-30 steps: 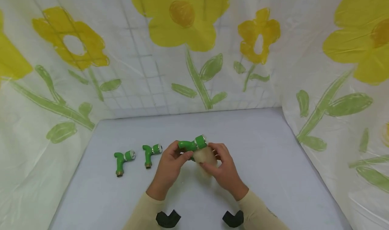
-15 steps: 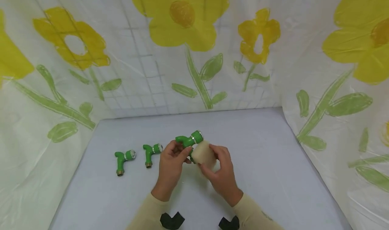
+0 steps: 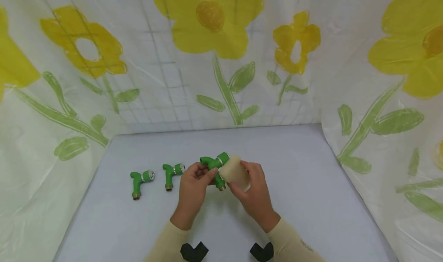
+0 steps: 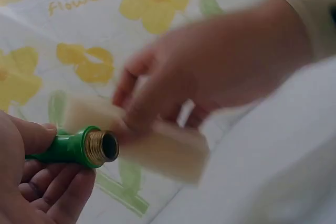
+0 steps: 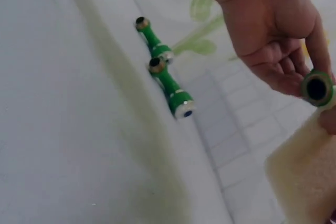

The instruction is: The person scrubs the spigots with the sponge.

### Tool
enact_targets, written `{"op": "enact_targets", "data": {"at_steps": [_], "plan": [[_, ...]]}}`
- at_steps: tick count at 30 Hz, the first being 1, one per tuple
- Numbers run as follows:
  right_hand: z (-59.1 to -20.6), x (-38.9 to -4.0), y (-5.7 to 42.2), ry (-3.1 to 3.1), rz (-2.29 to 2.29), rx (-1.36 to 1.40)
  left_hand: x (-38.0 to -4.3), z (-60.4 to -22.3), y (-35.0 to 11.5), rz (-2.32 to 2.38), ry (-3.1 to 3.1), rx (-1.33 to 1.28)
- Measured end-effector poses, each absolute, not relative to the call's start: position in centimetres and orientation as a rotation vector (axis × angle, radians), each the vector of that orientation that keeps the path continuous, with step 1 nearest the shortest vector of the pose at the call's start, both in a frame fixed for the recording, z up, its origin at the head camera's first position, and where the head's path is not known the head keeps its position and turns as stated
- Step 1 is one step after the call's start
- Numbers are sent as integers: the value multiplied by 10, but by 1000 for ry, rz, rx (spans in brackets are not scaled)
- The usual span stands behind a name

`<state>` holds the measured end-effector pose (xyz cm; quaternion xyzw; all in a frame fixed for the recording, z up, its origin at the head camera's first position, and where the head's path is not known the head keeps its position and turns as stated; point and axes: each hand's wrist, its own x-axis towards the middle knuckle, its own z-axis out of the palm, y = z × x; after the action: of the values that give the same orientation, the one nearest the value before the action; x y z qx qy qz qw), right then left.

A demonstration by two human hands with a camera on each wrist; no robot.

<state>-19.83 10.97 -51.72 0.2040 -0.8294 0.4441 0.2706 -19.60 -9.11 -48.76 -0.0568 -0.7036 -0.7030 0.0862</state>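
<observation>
My left hand (image 3: 193, 189) pinches a green tap (image 3: 211, 162) with a ribbed knob, a curved stub and a brass threaded end. In the left wrist view the tap's brass end (image 4: 102, 147) faces the camera, thumb above and fingers below. A cream sponge (image 3: 234, 172) is gripped between thumb and fingers of my right hand (image 3: 255, 192). It overlaps the tap's right side in the head view. The sponge (image 4: 176, 153) and right hand are blurred in the left wrist view. In the right wrist view, the sponge (image 5: 307, 177) lies just below the tap's open end (image 5: 317, 88).
Two similar green taps, a nearer-left one (image 3: 137, 183) and another (image 3: 169, 176), lie on the pale table (image 3: 304, 177) left of my hands. A white curtain (image 3: 155, 92) painted with yellow flowers surrounds the table's back and sides.
The tap has turned in my left hand, so its brass end now shows below. My right hand has shifted the sponge from under the knob to the tap's right side.
</observation>
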Motion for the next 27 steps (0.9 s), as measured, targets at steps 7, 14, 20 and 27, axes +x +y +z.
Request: {"op": "enact_targets", "data": {"at_steps": [7, 14, 20, 27], "plan": [[-506, -200, 113, -2081, 1205, 585, -194, -491, -89, -2119, -2173, -301], [-498, -199, 121, -2168, 1092, 705, -196, -496, -94, -1606, -2202, -496], [-493, -198, 127, -2170, 998, 866, -202, -493, -102, -1564, -2172, -629], [-481, -205, 135, -2224, 1071, 791, -205, -489, -107, -1440, -2143, -799]]}}
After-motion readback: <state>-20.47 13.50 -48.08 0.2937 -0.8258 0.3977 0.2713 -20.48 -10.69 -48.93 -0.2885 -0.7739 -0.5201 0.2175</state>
